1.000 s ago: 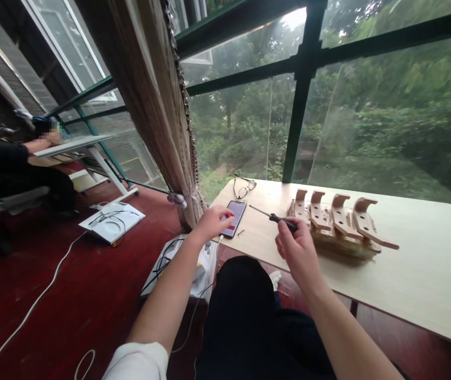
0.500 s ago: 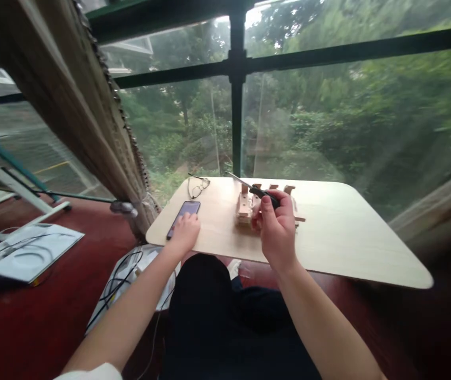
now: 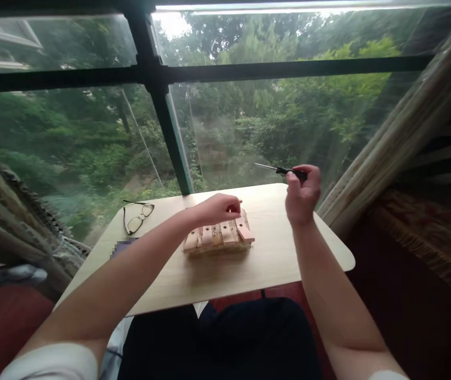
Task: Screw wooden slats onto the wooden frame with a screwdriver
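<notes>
My left hand (image 3: 221, 207) is over a pale wooden piece (image 3: 217, 243) with several slats, each with a dark round spot. Its fingers are curled in near the right-hand slats; whatever they may hold is hidden. Part of the wooden piece lies behind this hand. My right hand (image 3: 303, 195) is raised at the right side of the table, closed around the black handle of a screwdriver (image 3: 275, 169). The thin metal shaft points left, apart from the wooden piece.
The light wooden table (image 3: 276, 258) stands against a window. Eyeglasses (image 3: 135, 224) lie at its left rear. A phone (image 3: 119, 247), its screen pixelated, is partly covered by my left forearm. Curtains (image 3: 400, 116) hang at both sides.
My left hand has left the phone and moved right to the wooden piece. My right hand has carried the screwdriver away from it to the right. The view has turned right.
</notes>
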{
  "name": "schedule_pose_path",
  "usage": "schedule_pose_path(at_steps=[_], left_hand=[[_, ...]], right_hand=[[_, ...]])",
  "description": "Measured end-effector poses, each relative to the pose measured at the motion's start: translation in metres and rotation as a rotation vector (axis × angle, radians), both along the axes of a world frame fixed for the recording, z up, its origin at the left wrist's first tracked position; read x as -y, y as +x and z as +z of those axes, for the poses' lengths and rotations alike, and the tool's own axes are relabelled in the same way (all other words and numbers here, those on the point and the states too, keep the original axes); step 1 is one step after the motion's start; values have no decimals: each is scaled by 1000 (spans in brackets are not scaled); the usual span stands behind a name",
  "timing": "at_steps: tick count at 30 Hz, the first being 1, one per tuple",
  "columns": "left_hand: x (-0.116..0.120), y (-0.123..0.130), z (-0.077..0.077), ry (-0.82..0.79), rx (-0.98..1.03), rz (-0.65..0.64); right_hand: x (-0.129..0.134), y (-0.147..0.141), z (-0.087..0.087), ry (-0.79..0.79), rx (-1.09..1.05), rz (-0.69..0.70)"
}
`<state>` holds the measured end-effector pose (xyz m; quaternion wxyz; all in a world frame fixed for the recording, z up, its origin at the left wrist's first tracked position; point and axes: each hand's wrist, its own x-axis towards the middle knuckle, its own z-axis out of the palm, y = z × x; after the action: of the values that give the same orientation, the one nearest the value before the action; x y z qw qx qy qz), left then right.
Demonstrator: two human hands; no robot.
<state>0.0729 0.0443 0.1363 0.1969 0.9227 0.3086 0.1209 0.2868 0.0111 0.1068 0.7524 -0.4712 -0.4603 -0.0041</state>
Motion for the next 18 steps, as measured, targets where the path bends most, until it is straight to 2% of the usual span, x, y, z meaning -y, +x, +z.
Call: schedule_pose_path(at_steps=[1, 2, 5, 7, 9, 13, 18], left_hand=[[-7, 9, -4, 2, -28, -43], [-13, 16, -8, 6, -59, -88], [-20, 27, -15, 15, -152, -210], [-21, 28, -18, 11, -202, -255], [-23, 29, -22, 10, -218, -275], [-28, 30, -29, 32, -227, -312], [-28, 30, -23, 13, -282, -326]], right_hand=[[-12, 2, -18, 0, 29, -100], [-22, 3, -37, -43, 55, -140], [-42, 8, -88, -156, 95, -101], [-48, 12, -109, -207, 99, -87], [-51, 15, -119, -240, 90, -89], [-53, 16, -120, -280, 78, -76], [-52, 14, -120, -309, 79, -56]])
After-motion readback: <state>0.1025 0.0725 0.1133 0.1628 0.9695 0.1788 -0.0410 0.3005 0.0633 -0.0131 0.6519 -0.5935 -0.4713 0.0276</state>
